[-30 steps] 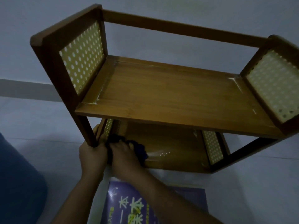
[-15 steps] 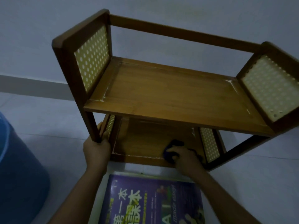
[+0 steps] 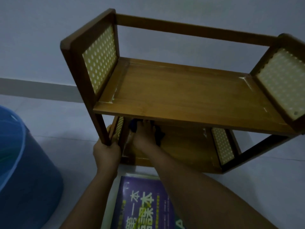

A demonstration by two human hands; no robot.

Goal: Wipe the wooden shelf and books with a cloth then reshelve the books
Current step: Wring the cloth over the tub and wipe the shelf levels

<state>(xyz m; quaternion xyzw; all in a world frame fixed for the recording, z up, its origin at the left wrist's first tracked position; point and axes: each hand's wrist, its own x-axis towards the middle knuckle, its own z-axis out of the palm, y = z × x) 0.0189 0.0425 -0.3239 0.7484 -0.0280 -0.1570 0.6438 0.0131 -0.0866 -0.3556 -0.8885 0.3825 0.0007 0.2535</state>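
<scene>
Nearest, a purple book (image 3: pixel 145 204) lies flat on the floor (image 3: pixel 264 187), unshelved. Beyond it the left hand (image 3: pixel 106 153) grips the shelf's (image 3: pixel 186 95) front left leg. The right hand (image 3: pixel 144 134) presses a dark cloth (image 3: pixel 159 135) flat onto the lower board's left end. The cloth looks soft; the shelf looks stiff and light, best steadied by a leg. Its long axis runs left to right.

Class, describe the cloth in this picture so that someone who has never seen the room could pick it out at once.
Start at the two-tier wooden shelf standing on the pale floor and look under its upper board, at the left end of the lower tier. There the right hand presses on a crumpled cloth beside the perforated side panel. It is the only soft, dark blue thing among the brown wood.
</scene>
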